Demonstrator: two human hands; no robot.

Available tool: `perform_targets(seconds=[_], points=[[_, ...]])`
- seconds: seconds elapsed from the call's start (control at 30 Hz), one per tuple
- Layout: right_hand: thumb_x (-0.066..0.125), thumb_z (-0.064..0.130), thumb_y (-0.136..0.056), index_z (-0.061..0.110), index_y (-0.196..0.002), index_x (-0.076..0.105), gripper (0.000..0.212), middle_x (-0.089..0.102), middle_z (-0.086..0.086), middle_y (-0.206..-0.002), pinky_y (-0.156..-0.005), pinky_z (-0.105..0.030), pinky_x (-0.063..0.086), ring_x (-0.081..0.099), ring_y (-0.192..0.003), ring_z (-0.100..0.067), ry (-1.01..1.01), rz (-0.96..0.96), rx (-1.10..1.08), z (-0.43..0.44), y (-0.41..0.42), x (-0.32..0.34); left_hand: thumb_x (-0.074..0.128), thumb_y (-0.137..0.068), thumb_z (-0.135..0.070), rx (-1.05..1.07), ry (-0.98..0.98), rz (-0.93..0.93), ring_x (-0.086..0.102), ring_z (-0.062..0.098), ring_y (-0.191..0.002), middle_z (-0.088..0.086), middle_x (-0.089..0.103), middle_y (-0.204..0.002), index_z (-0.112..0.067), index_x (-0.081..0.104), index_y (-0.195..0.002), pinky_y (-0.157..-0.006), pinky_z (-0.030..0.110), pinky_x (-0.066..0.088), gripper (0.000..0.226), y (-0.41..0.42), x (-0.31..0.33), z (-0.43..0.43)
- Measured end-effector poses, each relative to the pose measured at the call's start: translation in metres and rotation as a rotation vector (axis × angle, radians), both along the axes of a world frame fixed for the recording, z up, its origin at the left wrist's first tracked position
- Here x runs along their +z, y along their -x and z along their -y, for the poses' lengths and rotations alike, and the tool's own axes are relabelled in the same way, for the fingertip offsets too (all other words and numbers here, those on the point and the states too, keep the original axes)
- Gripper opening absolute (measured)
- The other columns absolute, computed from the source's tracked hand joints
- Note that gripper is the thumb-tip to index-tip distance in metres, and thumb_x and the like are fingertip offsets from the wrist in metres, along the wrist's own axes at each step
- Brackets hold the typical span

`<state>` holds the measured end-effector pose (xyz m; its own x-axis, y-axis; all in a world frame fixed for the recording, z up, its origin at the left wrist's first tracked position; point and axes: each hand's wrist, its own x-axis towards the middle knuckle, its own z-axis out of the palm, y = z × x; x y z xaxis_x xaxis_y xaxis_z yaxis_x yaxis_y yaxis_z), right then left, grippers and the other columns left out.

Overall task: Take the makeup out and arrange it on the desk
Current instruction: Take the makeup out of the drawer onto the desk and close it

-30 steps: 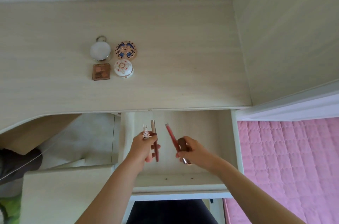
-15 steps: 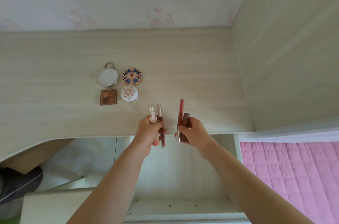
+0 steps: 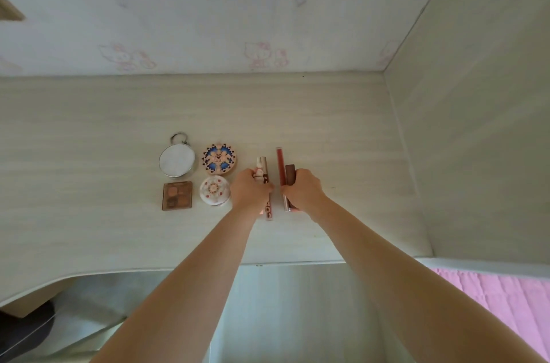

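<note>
1. Now reaching well forward over the counter [image 3: 89, 154], having lifted both hands up out of the drawer [image 3: 282, 318] a second ago.
2. Curling the left hand [image 3: 251, 191] round a bunny-topped tube [image 3: 259, 171] and a silver-capped tube [image 3: 263, 162], both poking out beyond the knuckles.
3. Curling the right hand [image 3: 302, 191] round a slim red tube [image 3: 279, 166] and a shorter brown tube [image 3: 290, 173], likewise sticking out past the fingers.
4. Keeping the two hands close side by side and bringing the four tubes down low over the counter. Not possible to tell whether they are touching it yet.
5. Probably passing from fetching to placing, with letting go and lining up still to do.
6. Working just beside a white compact [image 3: 214, 190] and a blue-patterned compact [image 3: 219, 159] on the left hand's outer side. Farther out that way, seeing a round mirror [image 3: 177, 160] and an eyeshadow palette [image 3: 177, 195], all four laid as a neat block.
7. Seeing only a pale strip of drawer back behind the wrists, with nothing showing in it and the forearms hiding the rest.
</note>
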<state>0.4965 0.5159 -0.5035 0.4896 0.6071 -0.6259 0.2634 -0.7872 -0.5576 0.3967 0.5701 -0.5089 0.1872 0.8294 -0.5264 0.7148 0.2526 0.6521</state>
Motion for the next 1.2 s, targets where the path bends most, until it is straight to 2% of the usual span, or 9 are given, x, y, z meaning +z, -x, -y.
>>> perform_targets(seconds=[0.17, 0.33, 0.53, 0.63, 0.77, 0.83, 0.9, 1.07, 1.2], points=[[0.054, 0.009, -0.084, 0.004, -0.101, 0.055, 0.017, 0.058, -0.014, -0.092, -0.072, -0.044, 0.058, 0.063, -0.086, -0.035, 0.034, 0.048, 0.024, -0.013, 0.002, -0.006, 0.071, -0.077, -0.013, -0.033, -0.033, -0.046, 0.055, 0.017, -0.069, 0.003, 0.06, -0.079, -0.01, 0.06, -0.092, -0.045, 0.022, 0.031, 0.02, -0.005, 0.0, -0.009], [0.055, 0.016, -0.086, 0.01, -0.094, 0.052, 0.01, 0.058, -0.009, -0.089, -0.061, -0.033, 0.05, 0.059, -0.077, -0.03, 0.042, 0.122, 0.062, -0.013, 0.003, -0.009, 0.075, -0.076, -0.016, -0.032, -0.045, -0.062, 0.056, 0.019, -0.071, 0.004, 0.06, -0.083, -0.009, 0.059, -0.095, -0.047, 0.023, 0.032, 0.026, -0.004, -0.001, -0.013], [0.063, 0.019, -0.083, 0.013, -0.089, 0.051, 0.014, 0.059, -0.006, -0.086, -0.065, -0.031, 0.05, 0.06, -0.079, -0.027, -0.007, 0.127, 0.056, -0.008, 0.0, -0.008, 0.075, -0.077, -0.017, 0.03, -0.054, -0.021, 0.056, 0.017, -0.075, 0.001, 0.06, -0.087, -0.008, 0.062, -0.103, -0.054, 0.021, 0.038, 0.032, 0.0, -0.001, -0.011], [0.063, 0.019, -0.084, 0.013, -0.087, 0.047, 0.017, 0.056, -0.004, -0.085, -0.063, -0.03, 0.045, 0.056, -0.076, -0.025, -0.014, 0.136, 0.018, -0.006, -0.002, -0.007, 0.072, -0.08, -0.015, 0.015, -0.079, -0.017, 0.055, 0.011, -0.066, -0.001, 0.062, -0.082, -0.007, 0.065, -0.098, -0.043, 0.013, 0.032, 0.022, 0.003, -0.002, -0.01], [0.057, 0.019, -0.084, 0.013, -0.082, 0.047, 0.012, 0.058, -0.006, -0.08, -0.06, -0.033, 0.05, 0.061, -0.071, -0.026, -0.041, 0.143, -0.007, -0.004, 0.001, -0.005, 0.069, -0.081, -0.016, 0.005, -0.137, -0.03, 0.061, 0.018, -0.072, 0.002, 0.065, -0.081, -0.006, 0.064, -0.094, -0.055, 0.025, 0.044, 0.017, 0.005, -0.004, -0.008], [0.056, 0.021, -0.085, 0.01, -0.088, 0.05, 0.013, 0.06, -0.008, -0.083, -0.065, -0.039, 0.057, 0.064, -0.074, -0.028, -0.06, 0.138, -0.025, -0.003, 0.003, -0.003, 0.065, -0.085, -0.017, 0.007, -0.154, -0.034, 0.064, 0.023, -0.076, 0.006, 0.066, -0.083, -0.005, 0.062, -0.093, -0.064, 0.035, 0.052, 0.015, 0.004, -0.005, -0.007], [0.058, 0.022, -0.086, 0.008, -0.095, 0.052, 0.018, 0.06, -0.01, -0.086, -0.069, -0.044, 0.058, 0.065, -0.077, -0.03, -0.066, 0.144, -0.033, -0.002, 0.005, -0.001, 0.063, -0.086, -0.016, 0.007, -0.155, -0.038, 0.063, 0.023, -0.077, 0.007, 0.065, -0.085, -0.005, 0.06, -0.093, -0.065, 0.035, 0.051, 0.013, 0.004, -0.005, -0.006], [0.066, 0.017, -0.084, 0.007, -0.107, 0.053, 0.028, 0.06, -0.008, -0.097, -0.078, -0.038, 0.054, 0.061, -0.09, -0.027, -0.063, 0.175, 0.014, 0.001, 0.003, 0.001, 0.057, -0.092, -0.018, -0.025, -0.182, -0.038, 0.056, 0.02, -0.075, 0.004, 0.058, -0.083, -0.008, 0.054, -0.092, -0.051, 0.024, 0.036, 0.011, 0.004, -0.002, -0.003], [0.06, 0.015, -0.085, 0.009, -0.104, 0.055, 0.022, 0.064, -0.008, -0.1, -0.077, -0.032, 0.05, 0.058, -0.09, -0.024, -0.101, 0.198, 0.06, 0.007, 0.004, 0.004, 0.047, -0.097, -0.025, -0.051, -0.232, -0.04, 0.056, 0.021, -0.074, 0.007, 0.061, -0.086, -0.005, 0.055, -0.097, -0.057, 0.028, 0.038, 0.022, 0.007, -0.001, 0.006]])
